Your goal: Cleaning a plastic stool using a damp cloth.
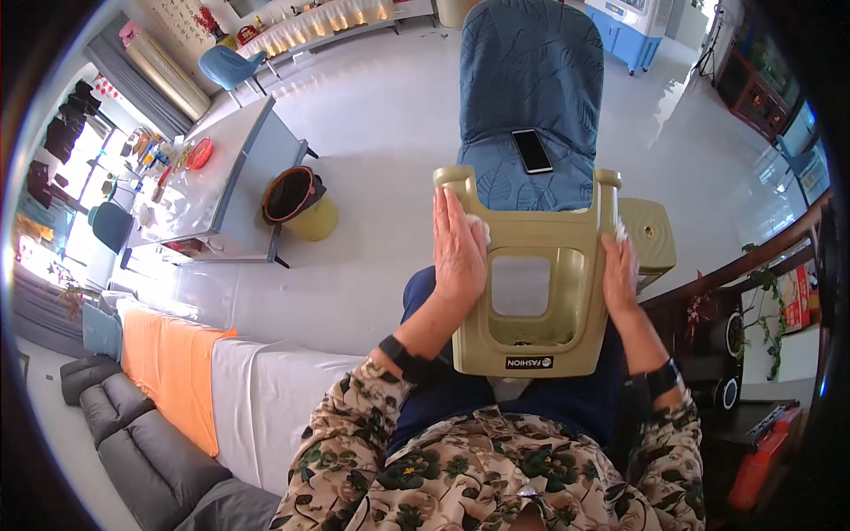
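Note:
An olive-green plastic frame with a rectangular opening and a dark label that bears writing lies across my thighs. Its two short arms point away from me, towards a chair. My left hand presses along its left side, fingers straight, with a white tissue or cloth under the thumb side. Against the right side, my right hand holds another white wad, partly hidden by the fingers. Small dark bits show at the lower edge of the opening.
In front stands a chair with a blue leaf-patterned cover, a smartphone on its seat. An olive plastic box is at the right. Leftward are a yellow bin, a table and a draped sofa. Dark shelving borders my right.

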The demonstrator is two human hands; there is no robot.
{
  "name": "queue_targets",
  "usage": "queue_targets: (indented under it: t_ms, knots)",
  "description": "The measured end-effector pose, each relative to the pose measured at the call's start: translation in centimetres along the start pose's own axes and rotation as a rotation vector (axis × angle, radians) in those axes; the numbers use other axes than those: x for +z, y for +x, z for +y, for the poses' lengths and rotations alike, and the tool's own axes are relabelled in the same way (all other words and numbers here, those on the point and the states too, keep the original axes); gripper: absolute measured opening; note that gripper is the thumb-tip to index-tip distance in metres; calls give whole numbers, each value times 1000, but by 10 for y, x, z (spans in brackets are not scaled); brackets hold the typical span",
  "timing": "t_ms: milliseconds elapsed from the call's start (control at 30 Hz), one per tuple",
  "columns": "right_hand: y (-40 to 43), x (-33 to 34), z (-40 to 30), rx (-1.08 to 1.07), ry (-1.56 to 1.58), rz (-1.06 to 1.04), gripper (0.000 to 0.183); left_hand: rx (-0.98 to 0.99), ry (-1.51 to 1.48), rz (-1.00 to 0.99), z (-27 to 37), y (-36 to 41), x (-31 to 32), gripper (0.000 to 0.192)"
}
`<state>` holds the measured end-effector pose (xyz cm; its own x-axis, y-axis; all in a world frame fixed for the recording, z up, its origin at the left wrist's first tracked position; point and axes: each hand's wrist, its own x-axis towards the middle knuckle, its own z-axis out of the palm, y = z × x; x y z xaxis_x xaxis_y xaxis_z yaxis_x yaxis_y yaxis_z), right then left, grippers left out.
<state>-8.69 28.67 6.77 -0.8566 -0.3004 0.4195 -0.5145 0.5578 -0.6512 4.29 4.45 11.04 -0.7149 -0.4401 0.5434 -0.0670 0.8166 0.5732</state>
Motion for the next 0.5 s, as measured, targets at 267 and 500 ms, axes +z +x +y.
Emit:
queue_targets:
  t_ms: [267, 500]
  knots:
    - [62, -11, -37, 240, 97, -36, 41, -180, -141, 44, -14, 37, 9, 56]
    - [-11, -2, -16, 85, 135, 78, 39, -357, -212, -6, -3, -8, -8, 52]
